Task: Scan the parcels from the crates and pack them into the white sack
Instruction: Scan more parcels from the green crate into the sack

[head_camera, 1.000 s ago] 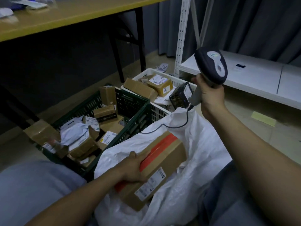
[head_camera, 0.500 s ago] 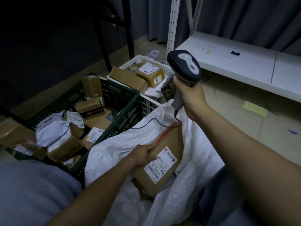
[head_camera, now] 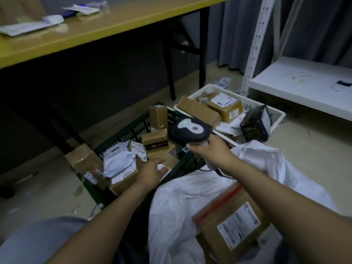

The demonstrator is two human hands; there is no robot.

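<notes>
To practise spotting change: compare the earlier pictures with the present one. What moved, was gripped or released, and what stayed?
The left hand let go of the red-taped box, which now lies in the white sack, and reached, open, over the green crate. The right hand still grips the scanner, now lowered towards the crates. Parcels in the white crate stayed put.

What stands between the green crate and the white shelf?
The white crate, holding brown parcels and a dark box; the head view shows it.
</notes>
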